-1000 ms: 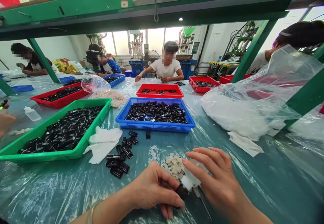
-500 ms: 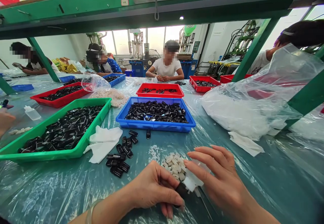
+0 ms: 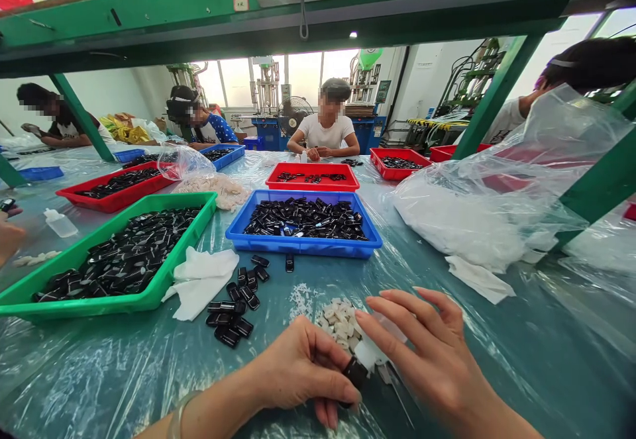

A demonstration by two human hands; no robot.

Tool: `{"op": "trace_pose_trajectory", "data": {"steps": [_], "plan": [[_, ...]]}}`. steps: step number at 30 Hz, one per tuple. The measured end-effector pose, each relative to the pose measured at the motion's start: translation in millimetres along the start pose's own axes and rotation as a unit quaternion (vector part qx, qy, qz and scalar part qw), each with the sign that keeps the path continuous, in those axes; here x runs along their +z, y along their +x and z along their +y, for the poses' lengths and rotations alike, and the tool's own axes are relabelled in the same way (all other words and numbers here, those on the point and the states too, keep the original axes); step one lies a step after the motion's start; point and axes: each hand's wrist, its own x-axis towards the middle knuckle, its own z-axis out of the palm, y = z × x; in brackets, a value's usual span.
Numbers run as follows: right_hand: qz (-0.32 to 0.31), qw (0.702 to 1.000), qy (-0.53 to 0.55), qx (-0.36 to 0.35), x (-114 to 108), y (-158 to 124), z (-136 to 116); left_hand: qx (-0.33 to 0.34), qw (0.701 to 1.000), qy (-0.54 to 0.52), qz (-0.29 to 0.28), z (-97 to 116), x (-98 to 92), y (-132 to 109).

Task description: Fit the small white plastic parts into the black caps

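Note:
My left hand (image 3: 311, 373) pinches a small black part (image 3: 356, 373) between thumb and fingers. Close on its right, my right hand (image 3: 432, 346) is spread with its fingers apart, over a translucent white object (image 3: 366, 353) beside the black part; the fingers partly cover it. Behind both hands lies a pile of small off-white pieces (image 3: 338, 320), with white scraps (image 3: 301, 298) to its left. A thin metal tool (image 3: 401, 399) rests on the table below my right hand. Several loose black parts (image 3: 228, 323) lie left of my left hand.
A blue tray (image 3: 303, 247) and a green tray (image 3: 144, 301) hold black parts. A white cloth (image 3: 199, 280) lies between them. Red trays stand farther back. A plastic bag (image 3: 477, 214) fills the right side. Co-workers sit around the table, and a green shelf beam (image 3: 199, 5) crosses overhead.
The view has shifted slightly. The white object sits a little more left, under my right fingers, and the black part shows more. At the far left, another person's hand has moved down slightly.

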Motion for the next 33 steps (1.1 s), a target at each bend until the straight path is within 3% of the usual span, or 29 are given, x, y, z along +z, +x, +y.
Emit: {"op": "trace_pose_trajectory", "data": {"steps": [7,20,33], "plan": [[0.009,0.999,0.028,0.027,2,1,-2,0.003,1.000,0.007,-0.017,-2,-1.0,1],[0.032,0.997,0.063,0.016,2,0,3,-0.001,1.000,-0.024,-0.018,2,-1.0,-3],[-0.005,0.999,0.049,-0.007,0,-3,9,0.013,0.999,-0.024,-0.023,1,-3.3,-3]]}}
